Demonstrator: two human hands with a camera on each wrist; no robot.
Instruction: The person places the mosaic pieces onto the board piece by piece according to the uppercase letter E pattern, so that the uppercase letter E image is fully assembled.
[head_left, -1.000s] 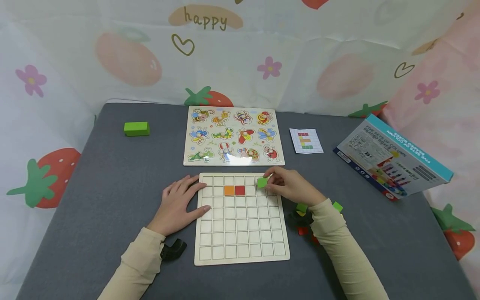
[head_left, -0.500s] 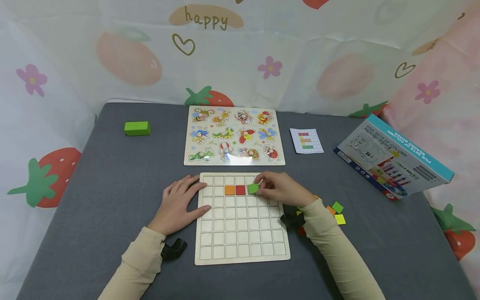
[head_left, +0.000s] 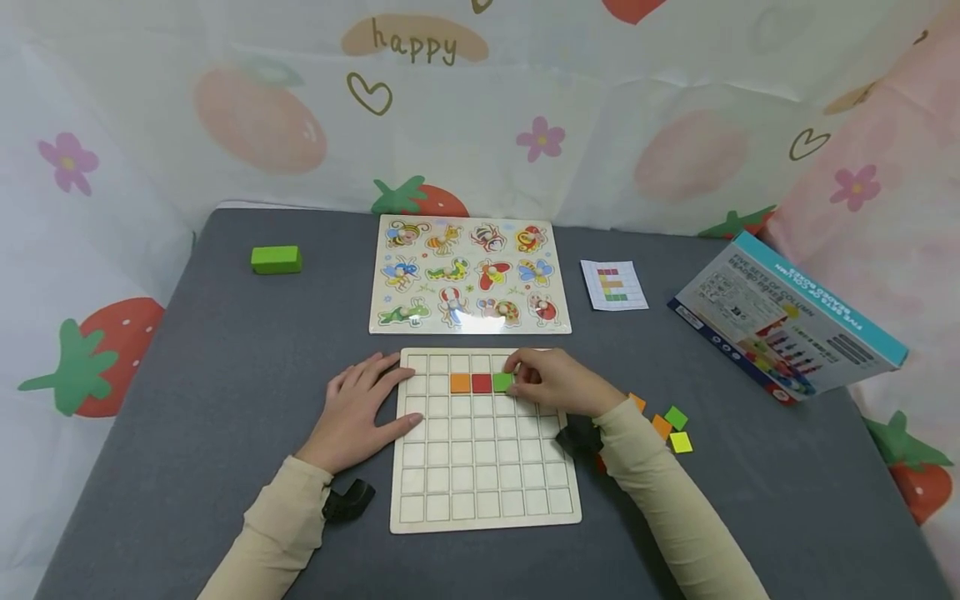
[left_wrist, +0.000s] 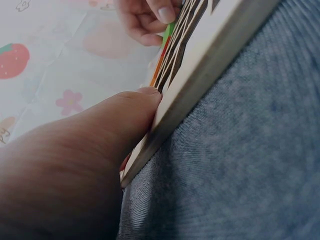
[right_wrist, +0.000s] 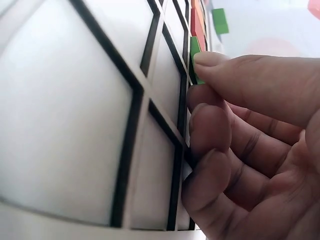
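1. Right hand (head_left: 558, 381): thumb and forefinger pinch the green square tile (head_left: 502, 382); the other fingers are curled, as the right wrist view shows.
2. Green square tile: located in the second row from the far edge of the wooden grid board (head_left: 487, 477), directly right of the red square tile (head_left: 481, 383). Whether it lies fully seated cannot be told.
3. Orange square tile (head_left: 460, 383): in the same row, left of the red one.
4. Left hand (head_left: 363, 412): fingers extended and spread, with thumb and fingertips resting on the board's left edge.
5. Loose tiles: green (head_left: 677, 417), orange (head_left: 662, 427) and yellow (head_left: 681, 442) ones lie on the grey tablecloth (head_left: 315, 321) beside the right sleeve (head_left: 667, 500).
6. Beyond the grid: an insect puzzle board (head_left: 420, 327), with a printed pattern card (head_left: 615, 287) to its right and a green block (head_left: 276, 259) to its left.
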